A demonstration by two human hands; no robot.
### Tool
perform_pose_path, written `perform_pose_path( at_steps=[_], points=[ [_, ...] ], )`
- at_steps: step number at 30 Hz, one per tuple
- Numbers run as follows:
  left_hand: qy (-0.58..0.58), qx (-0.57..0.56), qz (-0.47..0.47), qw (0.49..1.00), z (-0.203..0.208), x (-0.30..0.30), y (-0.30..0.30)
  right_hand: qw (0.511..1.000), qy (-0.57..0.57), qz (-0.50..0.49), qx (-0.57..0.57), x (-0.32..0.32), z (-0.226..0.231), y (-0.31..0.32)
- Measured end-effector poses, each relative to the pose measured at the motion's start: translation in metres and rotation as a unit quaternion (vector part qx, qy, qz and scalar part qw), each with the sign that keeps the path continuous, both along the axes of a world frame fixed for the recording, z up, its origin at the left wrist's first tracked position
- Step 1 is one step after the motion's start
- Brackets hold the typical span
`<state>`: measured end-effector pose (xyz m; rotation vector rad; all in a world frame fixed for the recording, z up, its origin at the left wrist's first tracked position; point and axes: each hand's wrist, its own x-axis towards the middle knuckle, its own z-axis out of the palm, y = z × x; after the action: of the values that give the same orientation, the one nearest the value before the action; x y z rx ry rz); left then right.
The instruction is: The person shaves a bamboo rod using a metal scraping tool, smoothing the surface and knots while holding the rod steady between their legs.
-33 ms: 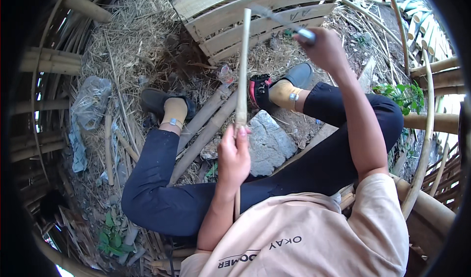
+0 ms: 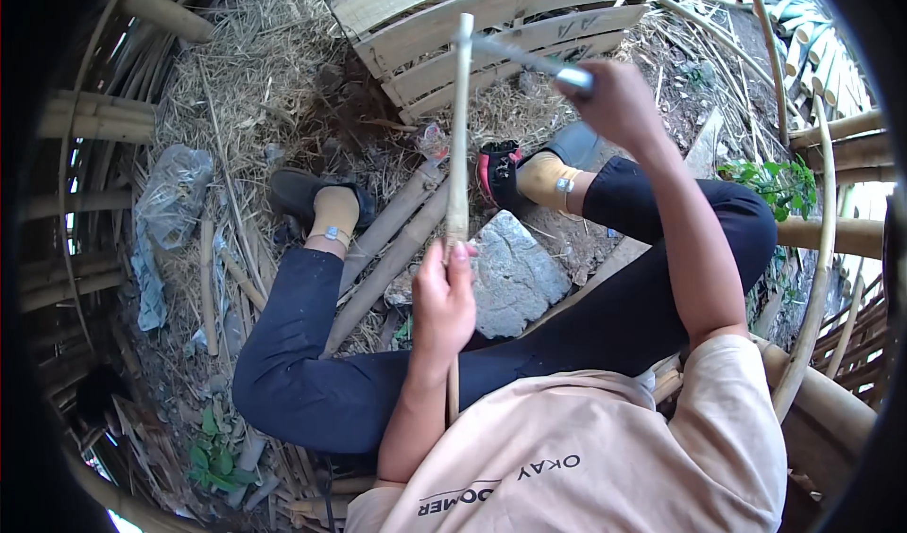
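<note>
Up thru tight L hand (image 2: pixel 446 306), pale stick (image 2: pixel 460 127), w/ knife (image 2: pixel 574 81) in tight R hand (image 2: pixel 619 103)

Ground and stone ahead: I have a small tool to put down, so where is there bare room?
The grey stone looks bare on top, between the left hand and right trouser leg. Straw-covered ground between the plastic bag and slatted panel looks open. Between the shoes, bamboo poles crowd it.

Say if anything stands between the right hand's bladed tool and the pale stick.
Nothing visible does: the bladed tool in the right hand points at the pale stick near its far end; contact is unclear.
</note>
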<state>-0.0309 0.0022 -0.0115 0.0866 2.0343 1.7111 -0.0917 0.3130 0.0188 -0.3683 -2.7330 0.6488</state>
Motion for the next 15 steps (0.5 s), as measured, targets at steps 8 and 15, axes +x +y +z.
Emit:
perform_pose_path(
  at_steps=[8,15],
  points=[
    [-0.109,0.119,0.036,0.986,0.016,-0.008,-0.005,0.962,-0.12,0.24,-0.049,0.029,0.001,-0.08],
    [0.138,-0.084,0.02,0.987,0.001,0.006,0.001,0.971,-0.136,0.196,-0.008,0.029,-0.022,-0.091]
  ],
)
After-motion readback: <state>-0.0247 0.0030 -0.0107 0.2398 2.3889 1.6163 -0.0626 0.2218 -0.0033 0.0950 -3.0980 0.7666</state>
